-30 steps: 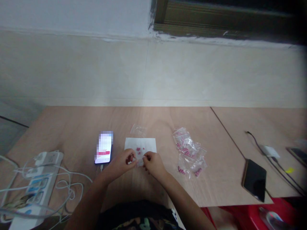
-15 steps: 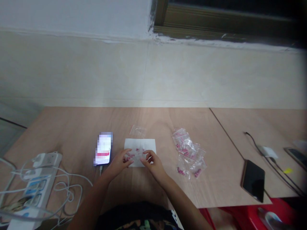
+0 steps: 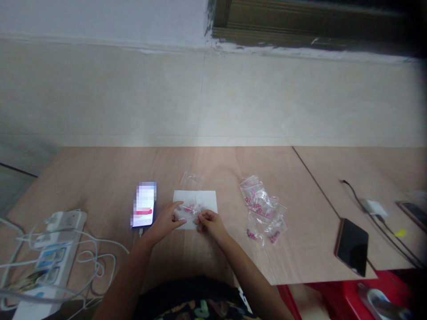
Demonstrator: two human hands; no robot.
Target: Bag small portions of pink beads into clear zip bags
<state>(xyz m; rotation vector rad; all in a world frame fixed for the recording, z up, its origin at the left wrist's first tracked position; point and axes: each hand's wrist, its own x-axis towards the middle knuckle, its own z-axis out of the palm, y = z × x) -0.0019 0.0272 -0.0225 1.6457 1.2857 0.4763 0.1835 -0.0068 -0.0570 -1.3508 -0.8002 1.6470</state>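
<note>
A white sheet of paper (image 3: 211, 198) lies on the table between my hands. Over it is a small clear plastic bag (image 3: 189, 214) with pink beads showing in its upper part. My left hand (image 3: 167, 222) is at the bag's left side, thumb and forefinger spread apart. At the lower right of the bag, my right hand (image 3: 212, 226) has its fingertips pinched on the plastic edge. The exact grip is partly hidden by the fingers.
Another clear bag (image 3: 191, 179) lies beyond the paper. Several bags of pink beads (image 3: 262, 206) are piled to the right. A lit phone (image 3: 144, 204) stands left, near a power strip (image 3: 56, 258) with tangled white cables. A dark phone (image 3: 352, 246) lies far right.
My right fingers have closed into a pinch at the bag's edge. The pink beads now sit bunched toward the middle of the paper, and my left hand has stayed spread.
</note>
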